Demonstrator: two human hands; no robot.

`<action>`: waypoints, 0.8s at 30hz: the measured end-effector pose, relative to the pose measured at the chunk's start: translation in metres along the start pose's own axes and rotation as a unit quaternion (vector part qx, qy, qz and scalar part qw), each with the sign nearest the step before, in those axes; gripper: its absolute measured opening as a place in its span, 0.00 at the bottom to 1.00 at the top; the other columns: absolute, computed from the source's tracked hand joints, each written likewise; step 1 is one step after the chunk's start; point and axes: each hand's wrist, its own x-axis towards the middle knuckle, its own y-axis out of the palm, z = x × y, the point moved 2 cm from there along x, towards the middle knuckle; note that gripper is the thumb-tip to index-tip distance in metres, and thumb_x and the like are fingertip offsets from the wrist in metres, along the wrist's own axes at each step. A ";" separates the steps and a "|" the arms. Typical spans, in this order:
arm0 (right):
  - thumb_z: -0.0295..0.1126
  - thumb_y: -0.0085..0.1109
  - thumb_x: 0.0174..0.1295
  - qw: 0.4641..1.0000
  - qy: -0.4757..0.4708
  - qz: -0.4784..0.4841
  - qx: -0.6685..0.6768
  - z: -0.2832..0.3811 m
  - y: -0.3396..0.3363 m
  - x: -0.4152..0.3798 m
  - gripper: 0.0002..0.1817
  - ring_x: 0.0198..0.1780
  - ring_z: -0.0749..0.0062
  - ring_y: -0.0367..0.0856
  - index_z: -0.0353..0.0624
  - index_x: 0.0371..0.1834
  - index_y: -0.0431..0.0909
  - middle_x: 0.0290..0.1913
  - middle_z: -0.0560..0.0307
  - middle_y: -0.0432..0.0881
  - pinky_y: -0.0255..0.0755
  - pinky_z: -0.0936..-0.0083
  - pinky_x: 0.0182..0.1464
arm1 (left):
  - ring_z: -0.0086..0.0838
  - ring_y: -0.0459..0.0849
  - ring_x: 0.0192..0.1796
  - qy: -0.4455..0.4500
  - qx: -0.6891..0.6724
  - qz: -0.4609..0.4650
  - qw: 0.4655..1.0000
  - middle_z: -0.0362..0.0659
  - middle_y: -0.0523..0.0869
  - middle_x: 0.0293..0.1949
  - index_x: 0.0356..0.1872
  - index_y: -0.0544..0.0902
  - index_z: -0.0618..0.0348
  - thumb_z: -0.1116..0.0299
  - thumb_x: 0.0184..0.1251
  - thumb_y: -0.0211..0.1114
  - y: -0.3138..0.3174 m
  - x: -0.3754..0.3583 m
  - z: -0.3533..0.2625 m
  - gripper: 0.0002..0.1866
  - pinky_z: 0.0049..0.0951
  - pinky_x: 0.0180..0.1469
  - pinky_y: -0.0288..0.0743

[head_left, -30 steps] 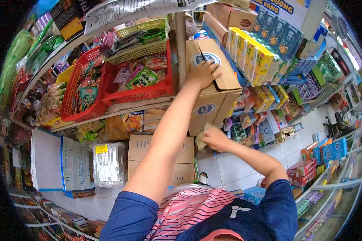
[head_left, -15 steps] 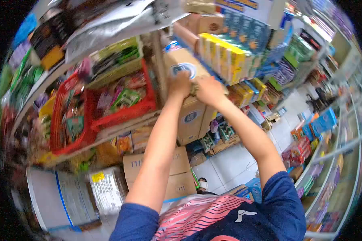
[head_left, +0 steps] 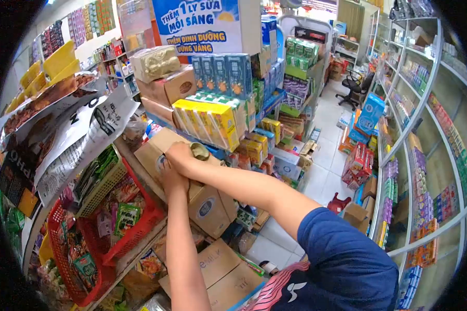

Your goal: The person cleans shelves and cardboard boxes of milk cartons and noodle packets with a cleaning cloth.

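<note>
A brown cardboard box [head_left: 209,210] with blue round logos stands beside the red baskets, its top flaps under both hands. My right hand [head_left: 179,156] lies over the top with its fingertips mostly hidden. Just below it, my left hand [head_left: 172,176] has its fingers bent and close together at the printed logo; anything between them is too small to make out. A greenish-brown roll of tape [head_left: 199,151] sits on the box top, right against my right hand.
Red baskets [head_left: 114,243] of packets stand at the left, under grey plastic packaging [head_left: 85,137]. Yellow cartons [head_left: 205,122] line the shelf behind the box. Another cardboard box [head_left: 220,274] lies below. Glass shelves [head_left: 425,150] border the tiled aisle at the right.
The view has swung up and right, showing more of the aisle. My right hand now reaches across above my left, and the tape roll shows on its right side rather than between the hands.
</note>
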 end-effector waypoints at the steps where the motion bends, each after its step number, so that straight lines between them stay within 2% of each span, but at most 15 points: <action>1: 0.30 0.53 0.44 1.000 -0.011 -0.004 -0.007 0.001 0.008 0.009 0.06 0.29 0.61 0.79 0.43 0.21 0.80 0.26 0.49 0.79 0.72 0.68 0.28 | 0.45 0.66 0.57 -0.042 -0.070 0.018 0.996 0.51 0.68 0.56 0.54 0.68 0.55 0.57 0.59 0.50 -0.007 0.000 0.000 0.23 0.42 0.56 0.61; 3: 0.30 0.53 0.45 1.000 -0.006 -0.006 0.010 0.000 0.028 0.036 0.07 0.30 0.61 0.79 0.44 0.22 0.81 0.27 0.50 0.80 0.72 0.68 0.29 | 0.49 0.68 0.55 -0.062 -0.169 -0.008 0.984 0.55 0.66 0.57 0.57 0.64 0.59 0.56 0.58 0.51 -0.035 -0.005 -0.007 0.27 0.44 0.56 0.59; 4: 0.31 0.52 0.46 0.999 0.019 0.006 0.032 0.009 0.037 0.045 0.07 0.31 0.62 0.80 0.44 0.23 0.81 0.28 0.51 0.81 0.72 0.69 0.29 | 0.49 0.70 0.54 -0.032 -0.175 -0.041 0.983 0.55 0.74 0.51 0.53 0.70 0.58 0.57 0.58 0.52 -0.024 0.002 -0.003 0.23 0.42 0.53 0.64; 6: 0.32 0.51 0.48 0.999 0.000 0.037 0.034 0.015 0.052 0.060 0.08 0.32 0.64 0.80 0.45 0.24 0.81 0.29 0.50 0.81 0.72 0.68 0.31 | 0.46 0.60 0.62 -0.119 -0.105 0.074 0.985 0.54 0.63 0.60 0.59 0.63 0.59 0.55 0.60 0.47 -0.007 0.002 0.011 0.27 0.46 0.61 0.52; 7: 0.31 0.51 0.48 0.998 0.009 0.036 0.059 0.022 0.057 0.067 0.08 0.33 0.63 0.80 0.44 0.24 0.81 0.30 0.50 0.81 0.72 0.67 0.32 | 0.46 0.60 0.62 -0.130 -0.093 0.070 0.985 0.54 0.63 0.60 0.59 0.63 0.59 0.55 0.60 0.47 -0.005 -0.004 0.022 0.27 0.46 0.61 0.52; 9: 0.30 0.50 0.48 0.994 0.036 0.020 0.103 0.004 0.061 0.096 0.08 0.34 0.60 0.80 0.42 0.24 0.80 0.30 0.48 0.81 0.72 0.66 0.31 | 0.43 0.54 0.66 -0.006 -0.016 -0.010 1.000 0.52 0.59 0.63 0.61 0.61 0.58 0.54 0.61 0.46 0.004 0.004 0.010 0.29 0.49 0.64 0.45; 10: 0.29 0.49 0.49 0.987 0.057 0.021 0.148 0.006 0.079 0.104 0.09 0.34 0.58 0.81 0.40 0.24 0.80 0.30 0.48 0.81 0.72 0.65 0.30 | 0.40 0.51 0.67 -0.051 0.026 0.077 0.995 0.49 0.56 0.65 0.63 0.58 0.58 0.54 0.61 0.46 -0.012 0.002 -0.001 0.30 0.51 0.65 0.41; 11: 0.28 0.48 0.48 0.967 0.074 0.014 0.245 0.004 0.113 0.119 0.09 0.32 0.55 0.80 0.39 0.24 0.80 0.29 0.46 0.80 0.72 0.65 0.29 | 0.39 0.52 0.67 -0.042 0.005 0.072 0.997 0.48 0.56 0.65 0.62 0.58 0.59 0.55 0.61 0.46 0.000 0.003 0.008 0.30 0.50 0.65 0.40; 12: 0.27 0.49 0.48 0.983 0.047 0.019 0.176 0.008 0.079 0.115 0.08 0.31 0.55 0.81 0.40 0.23 0.81 0.28 0.45 0.80 0.73 0.66 0.30 | 0.39 0.52 0.67 -0.035 -0.014 0.064 0.997 0.48 0.56 0.65 0.62 0.59 0.60 0.55 0.61 0.46 0.012 0.004 0.018 0.29 0.49 0.66 0.40; 16: 0.24 0.52 0.44 0.988 -0.019 0.008 0.152 -0.003 0.088 0.137 0.07 0.32 0.57 0.81 0.42 0.24 0.81 0.30 0.47 0.81 0.74 0.65 0.32 | 0.38 0.53 0.66 -0.054 0.062 0.084 0.993 0.46 0.59 0.64 0.60 0.62 0.62 0.56 0.61 0.45 -0.006 0.003 0.005 0.28 0.48 0.66 0.41; 18: 0.41 0.58 0.45 0.973 -0.028 -0.006 0.229 -0.008 0.107 0.133 0.08 0.34 0.57 0.80 0.53 0.25 0.82 0.31 0.48 0.80 0.73 0.65 0.35 | 0.38 0.54 0.66 -0.042 0.050 0.091 0.994 0.46 0.61 0.63 0.59 0.63 0.64 0.56 0.60 0.46 0.003 0.009 0.016 0.29 0.48 0.65 0.41; 19: 0.38 0.58 0.46 0.983 -0.063 -0.019 0.172 -0.006 0.110 0.127 0.06 0.33 0.57 0.80 0.53 0.26 0.82 0.29 0.49 0.80 0.73 0.64 0.35 | 0.39 0.54 0.66 -0.022 0.072 0.058 0.995 0.46 0.62 0.62 0.59 0.63 0.64 0.56 0.59 0.47 0.023 0.014 0.028 0.29 0.48 0.65 0.42; 20: 0.32 0.56 0.46 0.987 -0.060 -0.045 0.141 -0.003 0.116 0.117 0.05 0.33 0.57 0.80 0.50 0.25 0.81 0.29 0.47 0.80 0.73 0.64 0.36 | 0.39 0.55 0.65 -0.003 0.091 0.028 0.996 0.46 0.63 0.62 0.58 0.64 0.65 0.56 0.59 0.48 0.037 0.014 0.032 0.29 0.47 0.65 0.42; 22: 0.29 0.55 0.44 0.980 -0.044 -0.016 0.192 -0.006 0.045 0.072 0.05 0.32 0.55 0.79 0.44 0.23 0.80 0.28 0.46 0.79 0.73 0.64 0.36 | 0.40 0.54 0.65 -0.005 0.015 -0.022 1.000 0.48 0.63 0.62 0.56 0.66 0.66 0.59 0.55 0.50 0.028 0.011 0.028 0.29 0.46 0.65 0.43; 24: 0.29 0.54 0.42 0.985 -0.058 0.049 0.153 -0.012 0.048 0.060 0.06 0.33 0.55 0.79 0.39 0.22 0.79 0.29 0.44 0.79 0.74 0.64 0.36 | 0.41 0.54 0.65 -0.052 -0.003 0.042 0.998 0.50 0.63 0.61 0.56 0.67 0.67 0.61 0.55 0.50 0.004 0.006 0.013 0.27 0.42 0.66 0.44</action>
